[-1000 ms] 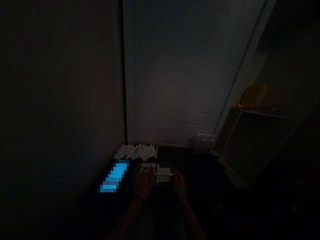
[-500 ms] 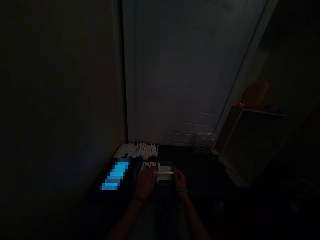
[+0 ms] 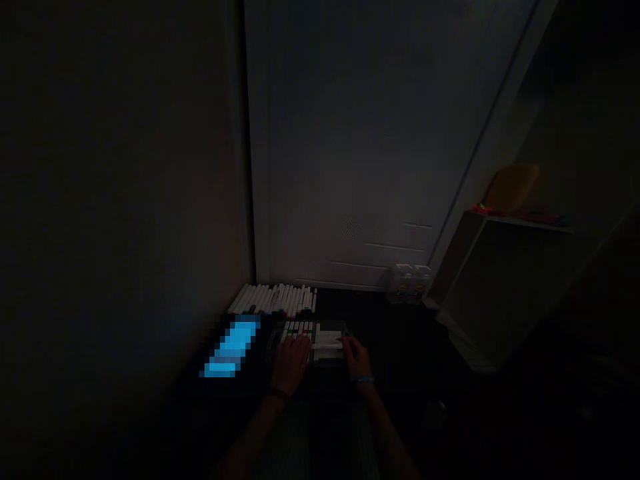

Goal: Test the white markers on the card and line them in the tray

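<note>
In dim light, an open clear plastic case [image 3: 330, 325] lies in front of me. A row of upright-lying white markers [image 3: 299, 328] with coloured bands fills its left half. My left hand [image 3: 291, 363] rests over the lower ends of that row, fingers stretched out. My right hand [image 3: 357, 359] is closed, pinching the right end of a white marker [image 3: 328, 346]. That marker lies crosswise over the right half of the case, its left end close to my left fingertips. Other white pieces beneath it are too dark to tell apart.
A long row of white markers [image 3: 273, 299] lies at the back left of the dark table [image 3: 405, 347]. A glowing, pixelated screen [image 3: 231, 348] is at the left. Two clear packages [image 3: 411, 284] stand at the back right, near a shelf unit [image 3: 500, 287].
My left hand has drawn slightly back toward me, showing more of the marker row. My right hand has shifted a little left along the crosswise marker.
</note>
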Motion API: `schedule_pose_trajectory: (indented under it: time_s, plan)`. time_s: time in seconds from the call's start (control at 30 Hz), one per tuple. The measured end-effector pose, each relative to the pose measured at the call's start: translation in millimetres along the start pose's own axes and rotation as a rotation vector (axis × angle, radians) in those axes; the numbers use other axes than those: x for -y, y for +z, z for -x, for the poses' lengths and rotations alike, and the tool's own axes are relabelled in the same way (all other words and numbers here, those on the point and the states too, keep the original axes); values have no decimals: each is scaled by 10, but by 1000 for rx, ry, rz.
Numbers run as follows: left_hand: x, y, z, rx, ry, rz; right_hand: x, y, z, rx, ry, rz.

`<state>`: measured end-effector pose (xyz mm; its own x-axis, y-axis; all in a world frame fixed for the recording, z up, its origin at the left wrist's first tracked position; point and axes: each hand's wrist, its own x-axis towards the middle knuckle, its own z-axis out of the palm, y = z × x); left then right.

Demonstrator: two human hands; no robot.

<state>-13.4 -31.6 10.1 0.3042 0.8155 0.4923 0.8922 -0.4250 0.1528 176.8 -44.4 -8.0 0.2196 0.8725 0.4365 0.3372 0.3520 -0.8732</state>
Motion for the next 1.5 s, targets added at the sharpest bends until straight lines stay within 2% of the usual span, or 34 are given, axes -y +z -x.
schedule_pose_trajectory:
  time_s: [0.2, 0.43, 0.67, 1.13, 1.5]
  plan:
    - [47, 71, 17, -39, 11, 15, -2, 6, 0, -5, -21, 22]
    - [38, 66, 12, -24, -22, 6, -26, -1, 1, 6, -32, 60]
    - [41, 71, 11, -25, -23, -12, 81, -3, 12, -77, -7, 145]
    - [45, 77, 20, -37, -9, -19, 192, -24, 6, -68, -30, 199]
    - [7, 26, -1, -16, -50, -6, 104, -24, 13, -58, -38, 222]
